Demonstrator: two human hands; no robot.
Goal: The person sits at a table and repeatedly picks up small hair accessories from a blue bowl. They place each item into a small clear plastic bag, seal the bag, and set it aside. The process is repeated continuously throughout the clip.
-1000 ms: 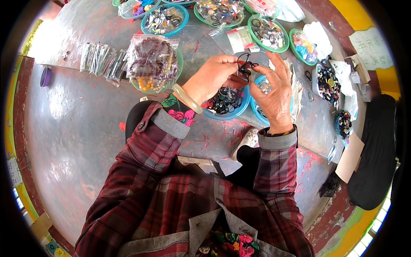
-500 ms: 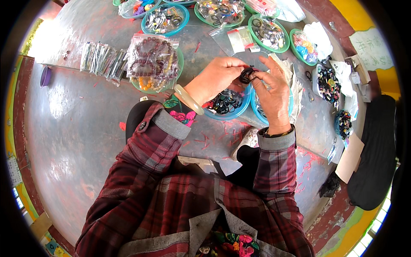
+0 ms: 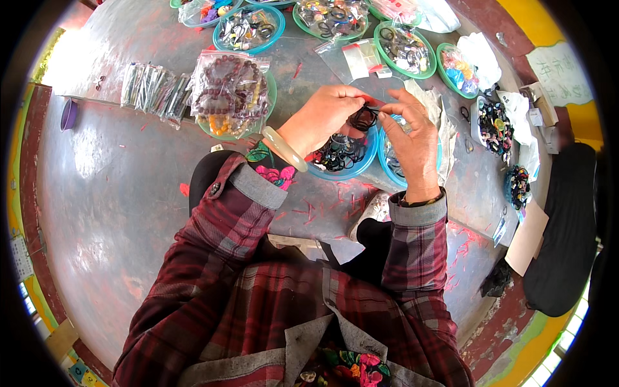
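My left hand (image 3: 329,115), with a pale bangle (image 3: 284,149) at its wrist, is closed on a small bunch of looped black cord (image 3: 364,119). Thumb and index finger of my right hand (image 3: 411,135) pinch the bunch's right side. Whether the loops are hair ties or bracelet cords I cannot make out. Just beneath the hands, a blue bowl (image 3: 351,173) holds a tangle of similar black loops (image 3: 340,152), partly covered by my left hand. Beside it stands a second blue bowl (image 3: 391,175), mostly hidden behind my right hand.
Bagged dark red bead bracelets (image 3: 229,87) lie on a green bowl, next to packets of thin dark items (image 3: 155,90). Several bowls of small packaged goods line the far side, among them a blue one (image 3: 248,48). At right sits a white tub (image 3: 477,126) of small accessories. Red scraps litter the ground.
The black loops now hang lower and more spread out below my left fingers. My right hand has turned slightly, its thumb and index finger closing on the cord.
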